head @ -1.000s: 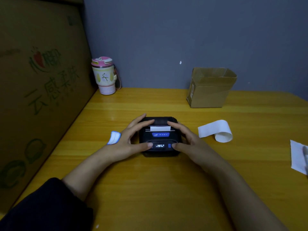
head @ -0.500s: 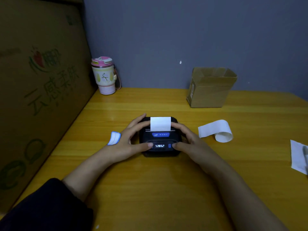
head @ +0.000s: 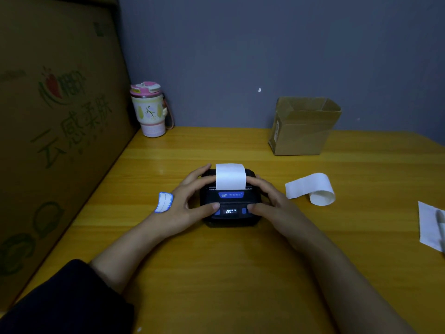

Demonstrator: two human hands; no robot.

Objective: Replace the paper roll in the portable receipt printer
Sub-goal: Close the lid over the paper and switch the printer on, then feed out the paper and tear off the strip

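A small black receipt printer (head: 230, 205) sits at the middle of the yellow wooden table (head: 216, 273), its lid closed and its little display lit. A white paper strip (head: 230, 176) sticks up out of its slot. My left hand (head: 186, 201) grips the printer's left side, thumb on the front panel, with a blue-edged sticker on the back of the hand. My right hand (head: 273, 203) grips the right side, thumb by the front button. A loose curled strip of white paper (head: 310, 189) lies to the right of the printer.
An open cardboard box (head: 302, 127) stands at the back right by the grey wall. A pink-lidded tumbler (head: 149, 109) is at the back left. A large printed carton (head: 48, 141) walls off the left side. White paper with a pen (head: 431, 225) lies at the right edge.
The paper strip has fed further out of the printer's slot, from a short stub to a tall strip. Both hands stay in place on the printer.
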